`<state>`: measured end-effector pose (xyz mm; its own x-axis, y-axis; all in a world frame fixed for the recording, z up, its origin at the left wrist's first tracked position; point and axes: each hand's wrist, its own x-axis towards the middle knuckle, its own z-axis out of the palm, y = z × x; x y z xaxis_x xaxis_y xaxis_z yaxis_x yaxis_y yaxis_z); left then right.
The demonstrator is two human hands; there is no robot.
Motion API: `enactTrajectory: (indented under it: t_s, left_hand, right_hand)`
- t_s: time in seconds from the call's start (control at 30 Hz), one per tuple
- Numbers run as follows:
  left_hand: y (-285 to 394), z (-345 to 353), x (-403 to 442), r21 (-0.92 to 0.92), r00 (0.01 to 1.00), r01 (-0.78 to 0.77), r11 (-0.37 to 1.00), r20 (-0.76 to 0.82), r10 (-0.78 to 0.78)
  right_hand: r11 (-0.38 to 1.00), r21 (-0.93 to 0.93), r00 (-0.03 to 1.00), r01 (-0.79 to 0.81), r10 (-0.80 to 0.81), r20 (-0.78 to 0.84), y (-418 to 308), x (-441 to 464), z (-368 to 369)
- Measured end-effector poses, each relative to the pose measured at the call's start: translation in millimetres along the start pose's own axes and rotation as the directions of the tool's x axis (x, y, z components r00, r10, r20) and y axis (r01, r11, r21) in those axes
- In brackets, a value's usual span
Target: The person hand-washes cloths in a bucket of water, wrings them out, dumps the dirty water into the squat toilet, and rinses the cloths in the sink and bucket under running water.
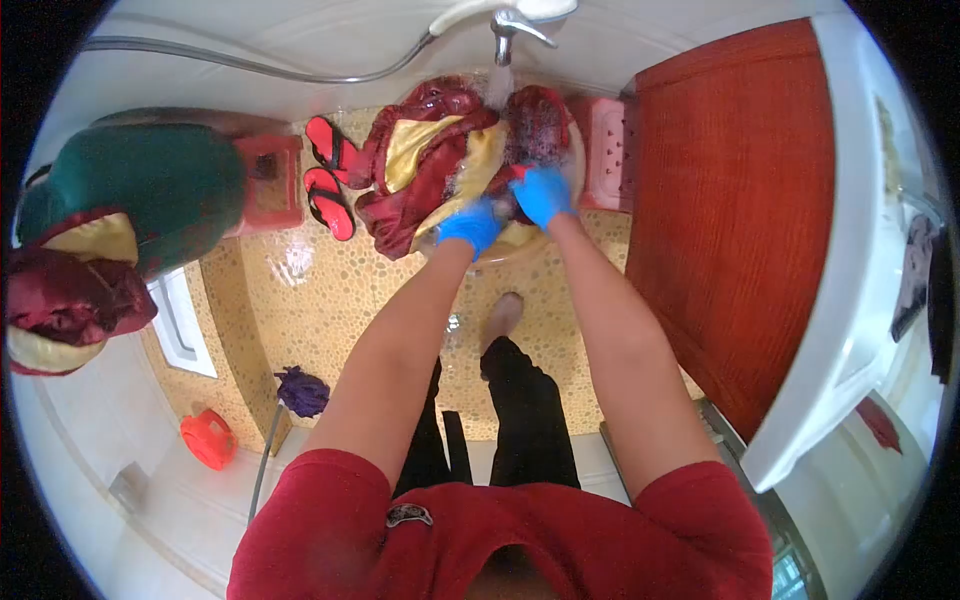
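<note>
A large maroon and gold satin cloth [415, 165] is bunched in a round, pale basin [578, 165] and hangs over its left side. Water runs from the tap [505, 35] onto the cloth, and there are suds at the right of the basin. Both hands wear blue gloves. My left hand [470, 225], slightly blurred, is closed on the cloth near the basin's front edge. Just to the right, my right hand [543, 195] is closed on a wet maroon fold. The fingertips of both are partly hidden in the fabric.
Red-and-black flip-flops [328, 200] lie left of the basin by a pink stool [272, 180]. A green tub [145, 185] and more maroon and gold cloth [80, 290] are farther left. At right stand a pink stool [607, 150] and a red-brown cabinet [735, 210]. The pebble-patterned floor [370, 300] looks wet.
</note>
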<state>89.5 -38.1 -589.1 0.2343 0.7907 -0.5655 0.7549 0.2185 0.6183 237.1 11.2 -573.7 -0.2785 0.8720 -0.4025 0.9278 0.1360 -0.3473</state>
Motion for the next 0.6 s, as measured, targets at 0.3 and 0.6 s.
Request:
enactTrajectory:
  t_s: [0.3, 0.6]
  left_hand:
    - [170.2, -137.4, -155.1, -0.790, 0.930, -0.324, 0.520, -0.366, 0.023]
    - [381.7, -346.2, -346.4, -0.815, 0.791, -0.527, 0.241, -0.367, 0.490]
  right_hand:
    - [0.205, 0.970, 0.855, 0.134, 0.471, -0.217, -84.3, -136.8, -219.1]
    - [0.399, 0.592, 0.663, 0.700, -0.055, -0.746, -179.6, -277.5, -492.4]
